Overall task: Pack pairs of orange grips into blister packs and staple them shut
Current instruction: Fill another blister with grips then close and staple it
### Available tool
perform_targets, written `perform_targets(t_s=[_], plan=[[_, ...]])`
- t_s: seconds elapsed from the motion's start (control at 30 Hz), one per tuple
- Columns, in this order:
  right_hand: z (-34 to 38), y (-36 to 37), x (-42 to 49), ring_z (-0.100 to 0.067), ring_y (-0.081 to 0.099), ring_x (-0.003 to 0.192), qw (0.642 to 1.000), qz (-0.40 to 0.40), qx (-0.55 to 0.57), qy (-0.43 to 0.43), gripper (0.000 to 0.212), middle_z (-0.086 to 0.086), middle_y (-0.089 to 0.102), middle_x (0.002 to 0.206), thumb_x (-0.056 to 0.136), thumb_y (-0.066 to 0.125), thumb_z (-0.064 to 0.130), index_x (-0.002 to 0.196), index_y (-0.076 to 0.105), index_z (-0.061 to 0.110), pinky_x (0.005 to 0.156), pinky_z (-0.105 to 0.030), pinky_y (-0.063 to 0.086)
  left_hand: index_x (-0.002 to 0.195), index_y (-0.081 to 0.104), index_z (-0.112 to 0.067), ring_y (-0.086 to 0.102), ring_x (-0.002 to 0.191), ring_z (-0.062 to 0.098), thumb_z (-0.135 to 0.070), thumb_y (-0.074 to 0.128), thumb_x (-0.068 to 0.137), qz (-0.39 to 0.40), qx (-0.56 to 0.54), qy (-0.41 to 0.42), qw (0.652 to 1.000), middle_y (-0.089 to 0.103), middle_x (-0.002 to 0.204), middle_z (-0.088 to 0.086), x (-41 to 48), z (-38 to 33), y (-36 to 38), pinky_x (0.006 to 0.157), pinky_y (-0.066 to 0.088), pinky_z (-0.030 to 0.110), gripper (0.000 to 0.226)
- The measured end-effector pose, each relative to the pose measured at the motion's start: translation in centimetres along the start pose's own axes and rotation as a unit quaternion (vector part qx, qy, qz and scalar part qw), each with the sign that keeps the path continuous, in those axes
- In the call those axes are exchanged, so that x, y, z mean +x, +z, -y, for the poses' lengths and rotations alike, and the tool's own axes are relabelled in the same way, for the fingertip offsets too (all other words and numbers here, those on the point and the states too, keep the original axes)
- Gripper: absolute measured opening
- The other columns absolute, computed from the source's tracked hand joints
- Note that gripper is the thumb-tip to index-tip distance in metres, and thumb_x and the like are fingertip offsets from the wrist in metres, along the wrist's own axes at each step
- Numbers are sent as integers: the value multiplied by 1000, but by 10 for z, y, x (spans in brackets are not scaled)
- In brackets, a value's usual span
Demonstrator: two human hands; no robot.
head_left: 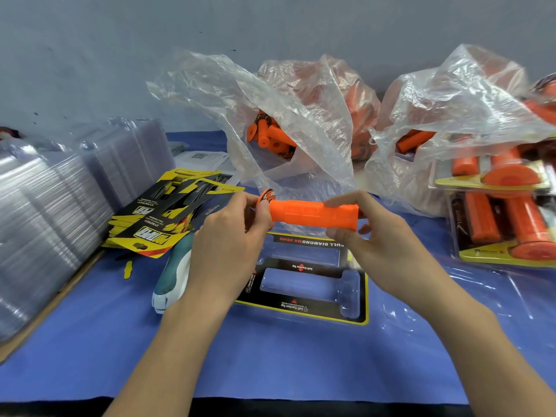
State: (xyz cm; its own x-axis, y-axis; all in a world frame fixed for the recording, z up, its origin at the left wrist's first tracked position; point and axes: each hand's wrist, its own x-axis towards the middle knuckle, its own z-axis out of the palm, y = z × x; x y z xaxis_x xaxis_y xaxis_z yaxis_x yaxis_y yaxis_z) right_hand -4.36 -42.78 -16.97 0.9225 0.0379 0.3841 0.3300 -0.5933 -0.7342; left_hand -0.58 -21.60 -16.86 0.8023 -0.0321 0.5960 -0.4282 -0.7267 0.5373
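Both forearms reach in from the lower edge and meet over the middle of the worktop point(270, 362), which is covered in smooth blue sheeting. The left hand point(228, 236) pinches the flanged end of an orange grip point(313, 216) between thumb and curled fingers. The right hand point(376, 236) grips the opposite end, thumb on top and fingers curled below. The grip lies level between them, a matte rubber cylinder with a faint moulded pattern, raised above an open blister pack point(304, 281). That pack is glossy clear plastic over a black, yellow-edged card, with two long moulded hollows. A teal-and-white stapler point(174, 275) lies just left of it, partly under the left wrist. Beyond stand crinkled clear bags point(270, 94) of more orange grips. Stacked clear shells point(45, 212) and printed cards point(162, 218) sit left, filled packs point(505, 212) right.
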Motion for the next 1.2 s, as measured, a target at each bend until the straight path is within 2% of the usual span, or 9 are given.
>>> perform_targets(t_s=[0.07,0.2,0.37,0.5,0.67,0.8,0.97,1.13,1.2], plan=[[0,-5,1,-7,58,76,996,-13,89,17,23,11,63,92,93,65,32,108,57,46,66,-12,46,96,59,-38,60,84,1,-50,47,98,24,-114,-12,993,67,85,-22,1,-2,-4,64,43,11,17],[3,-10,2,-12,65,81,976,5,211,58,33,1,73,89,87,53,51,110,64,30,76,-28,48,116,58,-42,58,105,-1,-48,54,95,66,-208,5,976,64,109,-18,0,-7,-8,74,45,7,23],[7,-6,2,-12,51,57,972,14,212,96,48,-5,65,64,93,42,60,80,57,16,66,-29,42,110,56,-45,56,103,-1,-46,55,92,52,-202,32,977,56,110,-16,-1,-11,-8,74,45,7,18],[8,-4,2,-11,49,52,977,23,184,107,58,-8,65,61,95,37,63,74,54,12,55,-17,42,101,55,-50,55,98,-2,-41,57,94,30,-189,39,981,55,105,-17,-1,-12,-9,73,44,7,11],[2,-2,4,-10,53,58,982,21,174,73,41,-1,70,77,90,43,62,94,60,25,52,-15,40,107,63,-36,57,101,2,-36,60,94,2,-181,55,982,55,106,-16,-1,-8,-8,77,47,11,14],[-6,2,5,-6,58,73,996,31,54,61,17,16,65,93,86,62,51,103,57,50,62,-13,45,113,69,-23,58,109,7,-16,66,93,-60,-173,123,975,57,113,-9,-3,-9,-10,87,48,15,21],[-8,8,4,5,56,83,998,34,24,48,38,25,64,100,91,67,25,92,52,60,63,-6,41,113,67,-19,57,111,4,-5,61,95,-70,-140,241,958,59,118,-4,-11,-20,-6,90,45,13,24],[-8,4,3,9,53,84,999,20,-9,35,37,37,56,104,93,63,27,95,49,61,63,-7,39,110,64,-22,57,109,4,-5,63,92,-74,-144,236,958,59,117,-3,-11,-23,-7,88,45,11,24],[-7,4,1,8,52,86,999,13,-18,32,31,31,58,103,94,61,30,100,50,59,65,-8,39,109,63,-23,56,109,3,-9,63,93,-71,-145,227,960,58,116,-4,-10,-22,-7,84,46,11,21]])
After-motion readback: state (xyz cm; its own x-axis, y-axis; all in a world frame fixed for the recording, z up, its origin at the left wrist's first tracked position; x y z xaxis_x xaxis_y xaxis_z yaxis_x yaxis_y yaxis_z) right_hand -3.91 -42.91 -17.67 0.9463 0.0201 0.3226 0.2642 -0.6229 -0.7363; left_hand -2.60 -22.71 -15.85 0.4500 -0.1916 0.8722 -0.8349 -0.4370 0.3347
